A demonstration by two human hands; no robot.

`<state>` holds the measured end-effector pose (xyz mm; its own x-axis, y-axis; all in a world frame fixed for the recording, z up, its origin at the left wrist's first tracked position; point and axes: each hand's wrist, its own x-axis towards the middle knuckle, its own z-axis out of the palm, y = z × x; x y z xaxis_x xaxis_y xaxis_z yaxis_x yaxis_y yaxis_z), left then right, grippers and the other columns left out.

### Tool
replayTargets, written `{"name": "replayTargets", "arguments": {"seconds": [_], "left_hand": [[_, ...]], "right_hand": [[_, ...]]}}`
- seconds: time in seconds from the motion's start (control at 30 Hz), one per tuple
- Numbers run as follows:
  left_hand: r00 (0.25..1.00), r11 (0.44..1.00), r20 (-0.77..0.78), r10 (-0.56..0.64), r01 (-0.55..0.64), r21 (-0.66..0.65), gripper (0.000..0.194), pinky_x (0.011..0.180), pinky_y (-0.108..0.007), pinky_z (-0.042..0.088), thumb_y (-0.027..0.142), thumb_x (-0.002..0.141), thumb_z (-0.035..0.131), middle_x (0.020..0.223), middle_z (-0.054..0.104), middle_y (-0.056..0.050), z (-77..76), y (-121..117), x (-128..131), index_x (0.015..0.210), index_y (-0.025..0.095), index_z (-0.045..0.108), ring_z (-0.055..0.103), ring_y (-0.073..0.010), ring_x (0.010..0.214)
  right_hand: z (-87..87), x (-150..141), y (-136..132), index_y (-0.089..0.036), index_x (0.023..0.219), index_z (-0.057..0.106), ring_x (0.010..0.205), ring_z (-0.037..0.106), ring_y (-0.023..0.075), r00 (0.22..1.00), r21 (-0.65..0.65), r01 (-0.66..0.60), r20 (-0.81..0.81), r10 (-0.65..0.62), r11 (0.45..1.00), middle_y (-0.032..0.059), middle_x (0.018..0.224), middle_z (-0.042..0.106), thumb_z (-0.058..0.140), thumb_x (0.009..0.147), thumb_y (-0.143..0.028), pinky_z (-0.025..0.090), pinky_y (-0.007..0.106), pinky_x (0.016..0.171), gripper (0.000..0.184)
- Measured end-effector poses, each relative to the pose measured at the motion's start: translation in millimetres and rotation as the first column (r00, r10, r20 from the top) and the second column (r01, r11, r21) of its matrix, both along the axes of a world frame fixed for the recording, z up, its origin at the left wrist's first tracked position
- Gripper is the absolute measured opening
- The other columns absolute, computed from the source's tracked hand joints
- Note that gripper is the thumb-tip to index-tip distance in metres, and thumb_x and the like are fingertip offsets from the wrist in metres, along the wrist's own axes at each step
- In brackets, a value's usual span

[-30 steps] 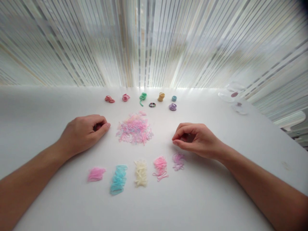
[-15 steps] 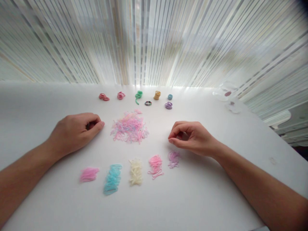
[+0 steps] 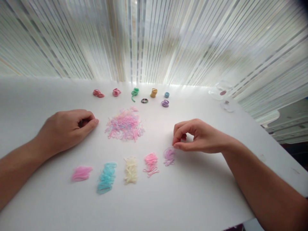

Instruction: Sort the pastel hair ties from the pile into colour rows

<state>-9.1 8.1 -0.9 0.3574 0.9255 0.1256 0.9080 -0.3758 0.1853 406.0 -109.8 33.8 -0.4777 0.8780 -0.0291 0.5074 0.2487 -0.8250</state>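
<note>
My right hand (image 3: 192, 136) has its thumb and forefinger pinched together at the upper edge of a small pile of lilac rubber bands (image 3: 169, 157). Whatever lies between those fingertips is too small to make out. My left hand (image 3: 68, 128) rests on the table, fingers curled in and thumb against them, with nothing visible in it. Between the hands lies a loose heap of mixed pastel rubber bands (image 3: 125, 125). Nearer me are sorted piles: pink-violet bands (image 3: 81, 173), blue bands (image 3: 107, 178), cream bands (image 3: 131, 170) and pink bands (image 3: 151, 164).
Along the back of the white table (image 3: 154, 202) stand coiled bands: red (image 3: 98, 93), pink (image 3: 116, 92), green (image 3: 135, 92), yellow (image 3: 153, 93), blue (image 3: 166, 95) and purple (image 3: 165, 103). A dark beaded ring (image 3: 144, 100) lies among them. String curtains (image 3: 144, 41) hang behind.
The view has shifted, so the table things appear further left. My right hand has come closer to the lilac pile, its fingertips now at the pile's edge. My left hand stays resting.
</note>
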Motion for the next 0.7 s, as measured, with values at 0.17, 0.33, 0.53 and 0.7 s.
{"name": "replayTargets", "arguments": {"seconds": [0.17, 0.33, 0.53, 0.7], "left_hand": [[1.0, 1.0, 0.002, -0.001, 0.001, 0.008, 0.042, 0.072, -0.034, 0.038, 0.06, 0.095, 0.05, 0.083, 0.072, -0.003, -2.5, 2.1, -3.1, 0.088, 0.024, 0.07, 0.06, -0.0217, 0.076], [1.0, 1.0, -0.012, 0.001, -0.001, 0.0, 0.041, 0.073, -0.034, 0.038, 0.059, 0.094, 0.05, 0.085, 0.073, -0.003, -0.5, 1.5, -1.6, 0.088, 0.024, 0.07, 0.061, -0.0221, 0.078], [1.0, 1.0, -0.009, 0.025, -0.025, -0.019, 0.046, 0.073, -0.035, 0.039, 0.065, 0.089, 0.046, 0.084, 0.072, -0.004, 3.0, 1.4, 1.8, 0.085, 0.025, 0.069, 0.062, -0.024, 0.076], [0.999, 0.999, -0.005, 0.033, -0.034, -0.023, 0.048, 0.073, -0.035, 0.04, 0.067, 0.088, 0.045, 0.086, 0.073, -0.004, 2.6, 1.5, 1.9, 0.086, 0.026, 0.069, 0.063, -0.0241, 0.077]], "right_hand": [[2.5, 2.4, 0.0, -0.019, 0.082, 0.089, 0.065, 0.055, 0.0125, 0.998, -0.069, -0.06, 0.029, 0.062, 0.996, 0.0047, 0.08, 0.076, 0.084, 0.09, -0.022, 0.047, 0.028, 0.058, 0.01], [3.9, 3.6, 0.0, -0.019, 0.084, 0.09, 0.065, 0.055, 0.0119, 0.996, -0.084, -0.084, 0.011, 0.085, 0.993, 0.0043, 0.08, 0.075, 0.085, 0.091, -0.023, 0.047, 0.027, 0.058, 0.009], [1.0, 3.8, 0.5, -0.017, 0.088, 0.091, 0.066, 0.055, 0.0118, 0.993, -0.09, -0.113, 0.026, 0.116, 0.989, 0.0048, 0.081, 0.075, 0.085, 0.092, -0.024, 0.046, 0.027, 0.058, 0.009], [-0.4, 3.2, 0.6, -0.018, 0.089, 0.091, 0.065, 0.055, 0.0117, 0.99, -0.106, -0.121, 0.065, 0.128, 0.987, 0.0046, 0.083, 0.075, 0.084, 0.092, -0.024, 0.046, 0.027, 0.058, 0.01]]}}
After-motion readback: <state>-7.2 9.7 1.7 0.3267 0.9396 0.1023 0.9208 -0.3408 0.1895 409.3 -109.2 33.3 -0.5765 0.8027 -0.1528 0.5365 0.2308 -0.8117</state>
